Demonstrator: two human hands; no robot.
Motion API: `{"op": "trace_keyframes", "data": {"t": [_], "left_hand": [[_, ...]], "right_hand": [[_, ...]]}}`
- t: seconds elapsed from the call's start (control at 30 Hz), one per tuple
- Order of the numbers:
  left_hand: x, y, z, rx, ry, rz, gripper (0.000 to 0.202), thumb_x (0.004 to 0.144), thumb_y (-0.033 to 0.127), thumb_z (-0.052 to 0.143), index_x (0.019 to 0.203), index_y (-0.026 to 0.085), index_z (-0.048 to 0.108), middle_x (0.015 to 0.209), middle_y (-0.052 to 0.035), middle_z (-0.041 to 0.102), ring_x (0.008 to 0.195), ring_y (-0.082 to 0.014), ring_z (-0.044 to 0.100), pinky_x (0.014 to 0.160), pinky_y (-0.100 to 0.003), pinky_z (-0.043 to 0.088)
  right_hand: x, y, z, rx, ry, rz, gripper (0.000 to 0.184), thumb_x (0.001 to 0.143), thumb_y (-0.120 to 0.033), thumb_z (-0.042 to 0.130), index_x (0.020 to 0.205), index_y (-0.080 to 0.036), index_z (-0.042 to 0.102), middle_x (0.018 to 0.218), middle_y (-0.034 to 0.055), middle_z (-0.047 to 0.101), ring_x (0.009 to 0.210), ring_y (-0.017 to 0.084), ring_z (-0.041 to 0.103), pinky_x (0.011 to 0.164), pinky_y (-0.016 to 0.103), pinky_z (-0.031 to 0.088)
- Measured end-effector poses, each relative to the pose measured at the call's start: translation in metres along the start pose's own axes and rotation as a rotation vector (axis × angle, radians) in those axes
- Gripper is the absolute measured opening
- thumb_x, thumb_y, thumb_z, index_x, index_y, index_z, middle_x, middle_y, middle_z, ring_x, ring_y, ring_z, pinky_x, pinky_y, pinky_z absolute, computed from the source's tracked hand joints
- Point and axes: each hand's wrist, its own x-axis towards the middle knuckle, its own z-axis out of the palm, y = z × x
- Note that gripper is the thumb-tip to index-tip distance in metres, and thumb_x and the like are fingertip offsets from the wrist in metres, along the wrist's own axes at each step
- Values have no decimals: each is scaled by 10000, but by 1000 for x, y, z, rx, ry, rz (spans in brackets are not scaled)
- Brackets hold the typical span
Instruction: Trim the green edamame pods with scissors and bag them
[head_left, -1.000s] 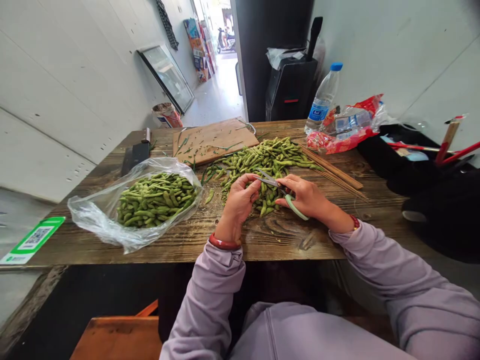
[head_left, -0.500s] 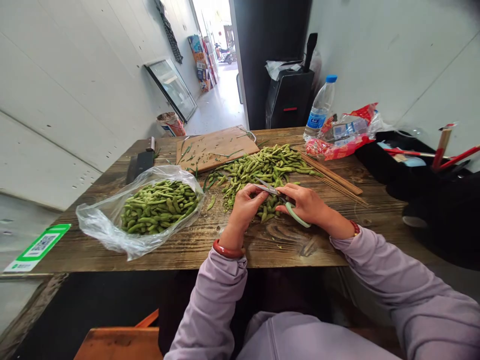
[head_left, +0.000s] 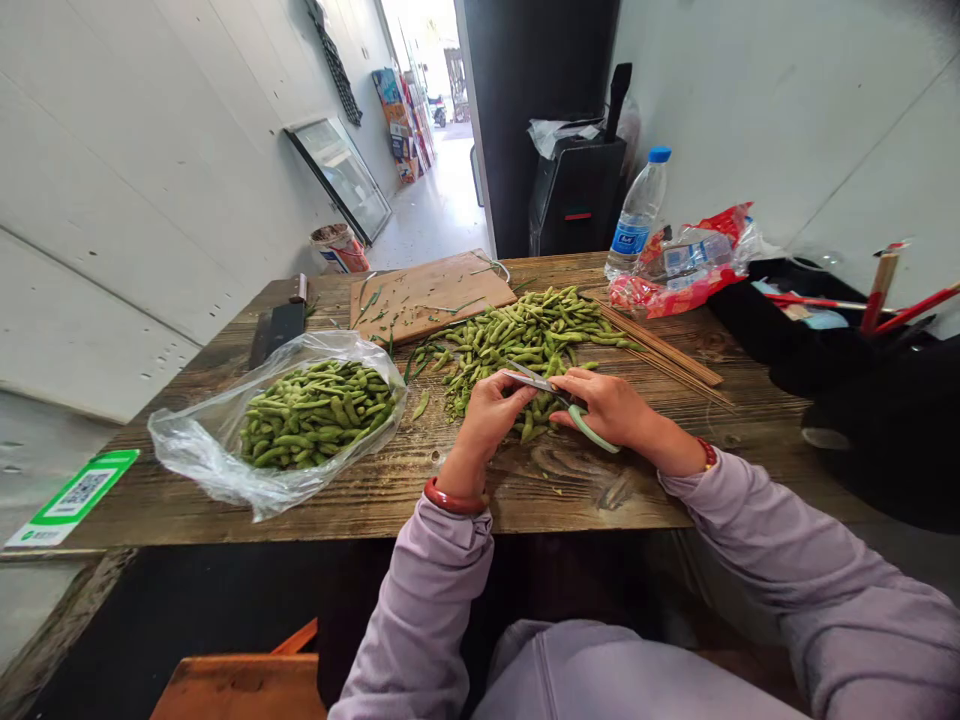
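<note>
My right hand (head_left: 604,405) is closed round the pale green handles of a pair of scissors (head_left: 592,430). The blades point left, over the fingertips of my left hand (head_left: 489,408). Those fingers are pinched together on what looks like an edamame pod, mostly hidden by the fingers and blades. Just beyond and beneath both hands, a loose pile of edamame pods (head_left: 517,325) covers the wood. To the left, a clear plastic bag (head_left: 202,440) lies with its mouth spread, holding many more pods (head_left: 315,415).
Behind the pile is a wooden board (head_left: 427,295) with green scraps. Thin wooden skewers (head_left: 667,355) lie right of the pile. A water bottle (head_left: 636,220), a red plastic wrapper (head_left: 682,280) and a black container (head_left: 787,310) stand further right. A dark flat object (head_left: 283,328) sits behind the bag.
The scissor blades look closer together than before. Both hands stay nearly in place, and the whole view has shifted very slightly.
</note>
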Motion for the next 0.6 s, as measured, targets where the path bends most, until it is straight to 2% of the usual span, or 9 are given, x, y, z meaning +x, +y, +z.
{"op": "trace_keyframes", "data": {"t": [0.07, 0.13, 0.27, 0.4, 0.6], "left_hand": [[0, 1, -1, -16, 3, -13, 110, 753, 240, 762, 806, 148, 790, 803, -44, 733, 765, -146, 605, 775, -258, 459], [-1, 3, -1, -67, 27, -32, 126, 758, 263, 758, 803, 146, 773, 768, -29, 699, 699, -116, 558, 683, -229, 430], [-1, 6, -1, -275, 97, -128, 228, 710, 334, 807, 763, 147, 689, 612, 35, 541, 515, -54, 386, 480, -199, 258], [0, 11, -1, -435, 107, -211, 315, 635, 309, 858, 790, 145, 639, 663, 8, 611, 521, -48, 436, 458, -175, 228], [-1, 13, -1, -510, 82, -229, 308, 650, 263, 844, 816, 148, 611, 704, -13, 655, 519, -41, 434, 452, -159, 229]], "right_hand": [[0, 1, -1, -8, -9, -2, 385, 889, -370, 714, 1229, -199, 655, 1071, 104, 711, 911, 249, 694, 764, 337, 532], [1, 2, -2, -2, -14, 3, 389, 889, -378, 712, 1227, -194, 658, 1089, 112, 715, 946, 266, 693, 785, 351, 535], [2, 4, -4, 37, 29, 65, 387, 875, -367, 717, 1224, -212, 662, 1048, 93, 709, 866, 245, 676, 750, 347, 526], [3, 3, -6, 64, 73, 120, 425, 856, -389, 734, 1231, -203, 656, 979, 68, 677, 748, 209, 635, 685, 332, 505], [2, -2, -5, 62, 63, 90, 497, 845, -401, 749, 1290, -219, 622, 1031, 70, 668, 790, 215, 650, 700, 331, 510]]}}
